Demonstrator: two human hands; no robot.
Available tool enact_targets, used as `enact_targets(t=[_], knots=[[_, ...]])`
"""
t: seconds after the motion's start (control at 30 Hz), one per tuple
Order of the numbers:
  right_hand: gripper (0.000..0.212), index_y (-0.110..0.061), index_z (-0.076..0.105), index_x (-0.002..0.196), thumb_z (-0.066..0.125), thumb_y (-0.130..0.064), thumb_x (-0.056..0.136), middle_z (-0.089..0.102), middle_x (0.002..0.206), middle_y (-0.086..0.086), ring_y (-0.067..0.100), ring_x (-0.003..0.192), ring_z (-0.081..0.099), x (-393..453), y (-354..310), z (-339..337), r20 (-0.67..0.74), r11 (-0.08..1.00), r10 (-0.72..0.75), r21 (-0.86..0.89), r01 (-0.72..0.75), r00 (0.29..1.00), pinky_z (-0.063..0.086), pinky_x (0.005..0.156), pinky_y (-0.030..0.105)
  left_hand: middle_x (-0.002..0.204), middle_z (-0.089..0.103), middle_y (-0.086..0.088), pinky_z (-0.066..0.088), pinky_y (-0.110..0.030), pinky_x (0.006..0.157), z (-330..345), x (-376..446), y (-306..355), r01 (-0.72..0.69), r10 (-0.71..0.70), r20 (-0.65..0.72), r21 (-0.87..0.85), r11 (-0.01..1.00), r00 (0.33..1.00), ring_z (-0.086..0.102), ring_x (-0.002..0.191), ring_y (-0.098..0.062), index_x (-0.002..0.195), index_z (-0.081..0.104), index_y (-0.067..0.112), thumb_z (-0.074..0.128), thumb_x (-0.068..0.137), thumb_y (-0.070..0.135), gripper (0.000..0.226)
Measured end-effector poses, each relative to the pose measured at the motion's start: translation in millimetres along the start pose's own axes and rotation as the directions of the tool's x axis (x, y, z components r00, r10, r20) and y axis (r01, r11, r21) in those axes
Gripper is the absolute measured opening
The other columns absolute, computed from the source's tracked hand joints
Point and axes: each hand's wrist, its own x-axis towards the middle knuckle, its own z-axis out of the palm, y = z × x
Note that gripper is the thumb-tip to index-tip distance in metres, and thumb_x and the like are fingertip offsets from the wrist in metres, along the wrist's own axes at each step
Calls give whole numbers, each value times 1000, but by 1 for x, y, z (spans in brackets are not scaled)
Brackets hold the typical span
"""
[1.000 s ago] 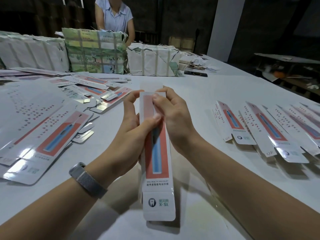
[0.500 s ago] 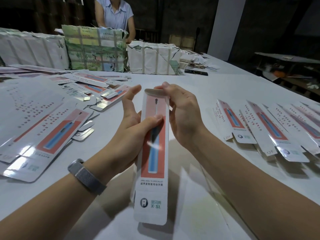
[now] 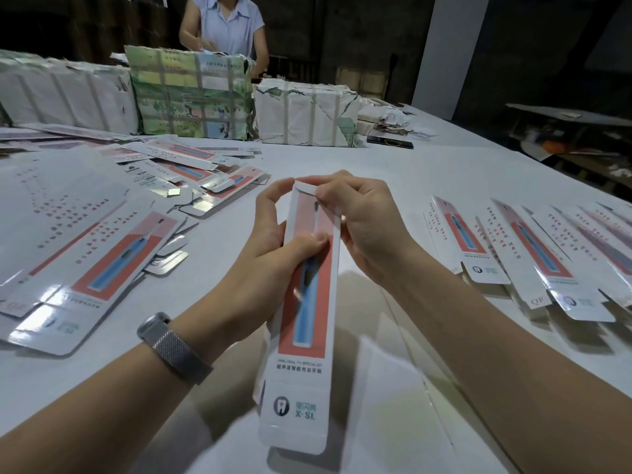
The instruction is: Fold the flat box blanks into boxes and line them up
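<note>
My left hand grips the box mid-body to steady it, while my right hand pinches the top flap to tuck it shut.

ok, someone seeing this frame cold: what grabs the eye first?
Dead centre, the long white box with a red panel and blue toothbrush print, gripped by the left hand at its side while the right hand pinches its far-end flap. Next, the loose heap of flat glossy box blanks spread on the left of the white table, and the neat row of folded boxes on the right.
</note>
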Motion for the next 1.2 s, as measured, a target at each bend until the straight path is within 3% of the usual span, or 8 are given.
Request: enact_targets(t=[0.17, 0.3, 0.5, 0.57, 0.8, 1.0, 1.1, 1.2], knots=[[28, -18, 79, 79, 54, -9, 85, 55, 79, -3, 14, 70, 58, 1, -1, -3, -24, 999, -20, -39, 19, 1000, 48, 53, 27, 97, 73, 5, 60, -31, 69, -2, 1, -1, 13, -13, 19, 39, 999, 1000, 74, 77, -27, 139, 24, 53, 61, 88, 37, 65], [28, -15, 78, 82, 52, -7, 89, 60, 81, 3, 21, 71, 55, 3, -3, -8, -36, 995, 4, -104, -8, 999, 41, 56, 30, 98, 73, 6, 59, -28, 68, -4, 0, -1, -19, 14, 61, 76, 997, 998, 74, 77, -24, 138, 21, 56, 60, 90, 36, 65], [25, 9, 72, 94, 48, 0, 92, 66, 70, -21, 10, 65, 50, 6, -10, -18, 48, 968, 0, -249, 12, 999, 37, 50, 21, 98, 73, 6, 56, -24, 66, -5, 0, -2, -48, 44, 63, 64, 997, 997, 72, 73, -17, 133, 27, 61, 60, 88, 32, 63], [29, -2, 76, 88, 48, 2, 92, 65, 71, -18, 9, 63, 50, 5, -11, -20, 81, 964, -22, -261, 42, 996, 37, 49, 20, 97, 73, 4, 57, -24, 64, -5, 1, -2, -45, 41, 69, 63, 997, 997, 72, 71, -18, 134, 28, 59, 60, 87, 31, 63], [24, -23, 76, 91, 52, -21, 94, 61, 88, -2, 13, 71, 53, 3, -10, -22, 184, 943, -135, -279, 183, 974, 40, 53, 26, 94, 75, 0, 57, -28, 62, -7, 4, -1, -20, 25, 65, -73, 997, 998, 70, 71, -21, 127, 37, 59, 60, 87, 23, 58], [22, -5, 71, 113, 59, -8, 95, 62, 89, -4, -1, 76, 59, 2, -6, -22, 228, 856, -259, -395, 332, 939, 42, 66, 11, 91, 74, 2, 56, -28, 62, -8, 4, -1, -35, 38, 49, -68, 997, 998, 68, 69, -20, 123, 40, 56, 60, 87, 19, 56], [22, -9, 71, 112, 60, -12, 93, 62, 89, -2, 1, 80, 60, 1, -9, -22, 229, 849, -269, -401, 343, 935, 45, 65, 21, 90, 73, 1, 56, -30, 62, -7, 4, -1, -40, 43, 45, -68, 997, 998, 68, 68, -23, 118, 42, 55, 61, 86, 19, 51], [20, -3, 72, 109, 58, -6, 96, 61, 93, 0, 6, 87, 61, 0, -8, -19, 231, 867, -235, -390, 311, 944, 50, 79, 28, 87, 72, 1, 57, -31, 62, -6, 3, -1, -47, 49, 19, -68, 997, 999, 67, 67, -23, 115, 39, 48, 61, 86, 19, 47]])
